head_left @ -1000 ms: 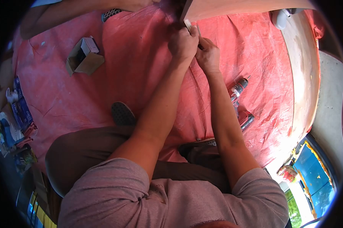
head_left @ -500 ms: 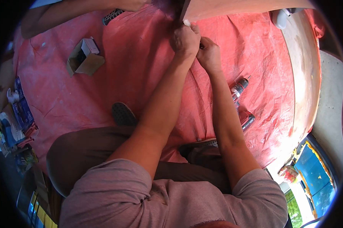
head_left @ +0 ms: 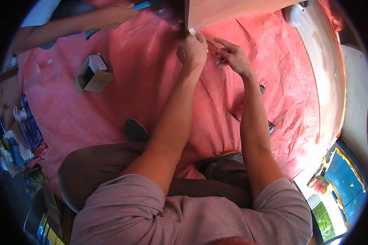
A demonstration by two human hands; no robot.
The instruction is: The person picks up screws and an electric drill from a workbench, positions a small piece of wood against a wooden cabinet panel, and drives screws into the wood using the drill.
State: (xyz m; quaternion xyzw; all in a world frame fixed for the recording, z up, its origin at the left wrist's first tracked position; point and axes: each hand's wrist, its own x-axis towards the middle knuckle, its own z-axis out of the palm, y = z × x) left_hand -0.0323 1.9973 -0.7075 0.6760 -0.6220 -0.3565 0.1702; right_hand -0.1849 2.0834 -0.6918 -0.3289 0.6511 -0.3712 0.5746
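My left hand [head_left: 193, 51] is closed at the lower corner of a large pale board [head_left: 237, 13]. A small whitish piece [head_left: 192, 31] sticks up from its fingers against the board's edge; its kind is unclear. To the right, my right hand [head_left: 234, 57] has its index finger stretched out and the other fingers curled around the end of a thin rod-like tool [head_left: 212, 43]. The rod points toward my left hand, and its tip is hidden there. Below my right forearm lies a cordless drill [head_left: 237, 111], partly covered by the arm.
Red sheeting [head_left: 151, 85] covers the floor. An open cardboard box [head_left: 99, 81] sits at left, with blue boxes [head_left: 31, 126] farther out. Another person's hand [head_left: 120, 15] is at upper left, near a blue strip [head_left: 142, 5]. A white bottle [head_left: 293, 15] stands at upper right.
My right hand has drawn away from my left and its fingers have loosened, exposing the thin rod. The other person's arm has moved down and left. The view has shifted slightly.
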